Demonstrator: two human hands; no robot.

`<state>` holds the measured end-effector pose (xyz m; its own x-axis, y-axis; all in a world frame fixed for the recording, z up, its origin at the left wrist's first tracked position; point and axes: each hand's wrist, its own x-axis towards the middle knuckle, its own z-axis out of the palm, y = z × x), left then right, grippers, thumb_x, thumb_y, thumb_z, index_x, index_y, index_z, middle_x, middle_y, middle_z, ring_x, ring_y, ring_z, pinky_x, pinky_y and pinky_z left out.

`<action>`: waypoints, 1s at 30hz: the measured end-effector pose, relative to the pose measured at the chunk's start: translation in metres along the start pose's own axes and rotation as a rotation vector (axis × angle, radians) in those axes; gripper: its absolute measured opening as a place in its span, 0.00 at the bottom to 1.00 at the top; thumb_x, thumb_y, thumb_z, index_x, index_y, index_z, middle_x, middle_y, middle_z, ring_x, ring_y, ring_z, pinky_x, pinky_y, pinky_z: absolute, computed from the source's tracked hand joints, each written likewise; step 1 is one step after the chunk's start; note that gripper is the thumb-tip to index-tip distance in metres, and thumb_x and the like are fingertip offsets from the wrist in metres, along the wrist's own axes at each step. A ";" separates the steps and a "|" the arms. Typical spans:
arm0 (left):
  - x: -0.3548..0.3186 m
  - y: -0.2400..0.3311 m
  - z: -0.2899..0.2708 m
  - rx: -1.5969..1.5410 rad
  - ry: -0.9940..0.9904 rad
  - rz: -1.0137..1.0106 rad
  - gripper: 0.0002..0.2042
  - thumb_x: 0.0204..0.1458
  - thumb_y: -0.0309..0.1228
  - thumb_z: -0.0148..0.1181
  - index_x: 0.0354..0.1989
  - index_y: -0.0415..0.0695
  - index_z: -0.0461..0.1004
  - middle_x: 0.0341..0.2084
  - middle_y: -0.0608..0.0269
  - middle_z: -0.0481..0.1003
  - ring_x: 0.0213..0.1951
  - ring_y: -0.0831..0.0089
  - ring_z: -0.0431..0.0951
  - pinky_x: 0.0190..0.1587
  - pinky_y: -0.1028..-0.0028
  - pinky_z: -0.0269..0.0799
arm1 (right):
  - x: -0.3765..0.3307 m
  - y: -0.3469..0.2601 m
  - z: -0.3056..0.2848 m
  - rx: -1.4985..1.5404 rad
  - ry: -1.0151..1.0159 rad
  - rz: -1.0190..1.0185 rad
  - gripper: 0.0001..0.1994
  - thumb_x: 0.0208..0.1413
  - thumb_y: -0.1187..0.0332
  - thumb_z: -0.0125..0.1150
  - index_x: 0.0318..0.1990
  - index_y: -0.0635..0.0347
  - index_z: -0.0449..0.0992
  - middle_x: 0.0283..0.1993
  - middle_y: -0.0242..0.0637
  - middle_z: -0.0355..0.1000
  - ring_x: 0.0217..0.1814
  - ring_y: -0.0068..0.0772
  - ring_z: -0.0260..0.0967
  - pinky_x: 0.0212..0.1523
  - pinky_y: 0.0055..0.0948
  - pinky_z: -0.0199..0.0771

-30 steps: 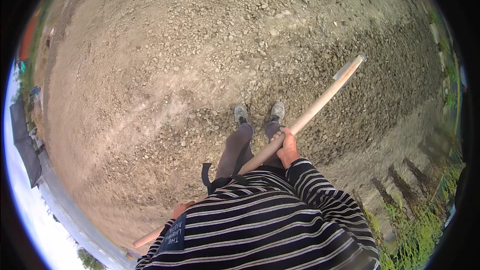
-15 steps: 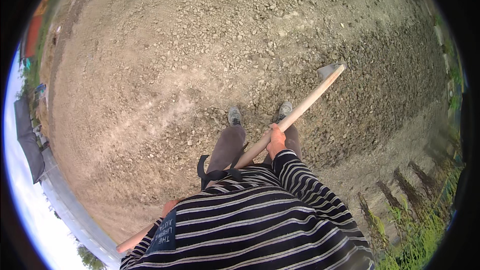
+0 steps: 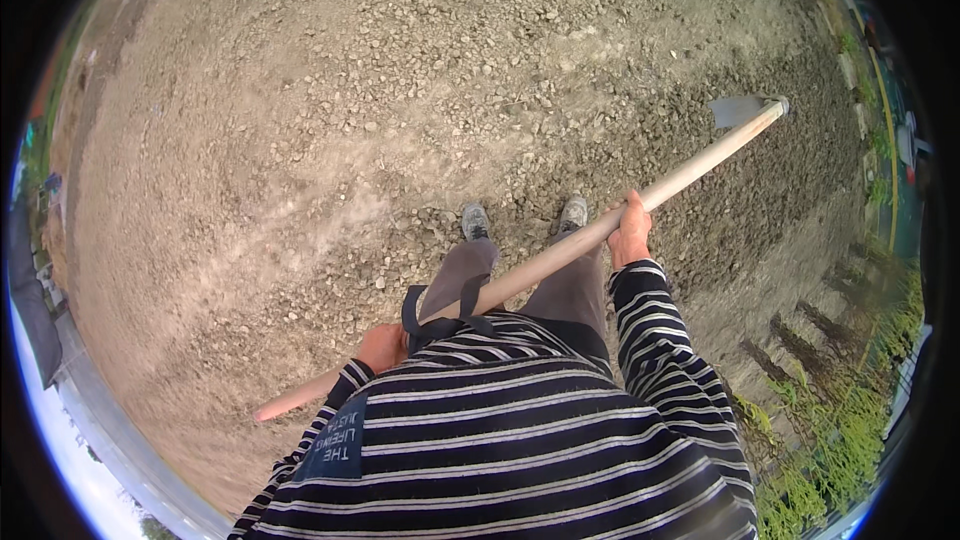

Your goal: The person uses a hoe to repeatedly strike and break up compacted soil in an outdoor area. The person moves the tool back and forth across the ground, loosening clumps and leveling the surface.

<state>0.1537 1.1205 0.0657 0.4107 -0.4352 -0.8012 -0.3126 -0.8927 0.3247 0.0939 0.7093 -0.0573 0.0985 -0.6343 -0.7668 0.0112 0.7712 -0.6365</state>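
A hoe (image 3: 560, 258) with a long pale wooden handle slants across my body, from low on the left up to the right. My right hand (image 3: 632, 229) is wrapped round the handle, right of my shoes. Near the rear end, at my waist, my left hand (image 3: 382, 347) grips the same handle; part of it is hidden by my striped shirt. The grey metal blade (image 3: 735, 111) sits at the far right end and appears held off the ground. A black strap (image 3: 440, 312) hangs at my waist beside the handle.
Loose, cloddy brown soil (image 3: 400, 100) spreads ahead and to both sides. My shoes (image 3: 476, 221) stand on it. Green plants (image 3: 830, 430) and dark, withered stalks (image 3: 795, 340) line the right edge. A road edge shows at far right, and a grey roof lies at far left.
The hoe has moved out to the right and its blade is farther from my feet. My right hand has moved right and forward with it; my left hand has come forward into fuller view.
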 end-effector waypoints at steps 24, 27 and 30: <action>0.004 0.114 0.021 0.188 -0.038 0.006 0.14 0.33 0.39 0.56 0.30 0.48 0.68 0.17 0.51 0.71 0.24 0.54 0.72 0.27 0.60 0.67 | 0.051 -0.062 -0.091 0.090 0.061 0.105 0.07 0.48 0.65 0.51 0.27 0.58 0.62 0.19 0.33 0.59 0.17 0.28 0.57 0.18 0.29 0.63; -0.035 0.146 0.000 0.136 -0.066 -0.063 0.11 0.33 0.36 0.55 0.27 0.48 0.69 0.17 0.52 0.71 0.24 0.54 0.72 0.27 0.61 0.67 | 0.045 -0.029 -0.105 -0.039 0.177 0.251 0.07 0.45 0.67 0.52 0.27 0.58 0.62 0.17 0.33 0.59 0.16 0.30 0.57 0.17 0.30 0.63; -0.090 0.162 -0.026 0.259 -0.045 -0.213 0.10 0.32 0.35 0.55 0.26 0.49 0.70 0.17 0.54 0.71 0.24 0.56 0.72 0.27 0.63 0.68 | 0.024 0.032 -0.112 -0.030 0.110 0.508 0.07 0.41 0.70 0.52 0.24 0.58 0.60 0.14 0.34 0.57 0.14 0.32 0.56 0.17 0.30 0.62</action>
<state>0.0883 1.0115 0.2035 0.4538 -0.2318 -0.8604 -0.4340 -0.9008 0.0138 -0.0146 0.7126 -0.1057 -0.0216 -0.1840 -0.9827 -0.0397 0.9823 -0.1831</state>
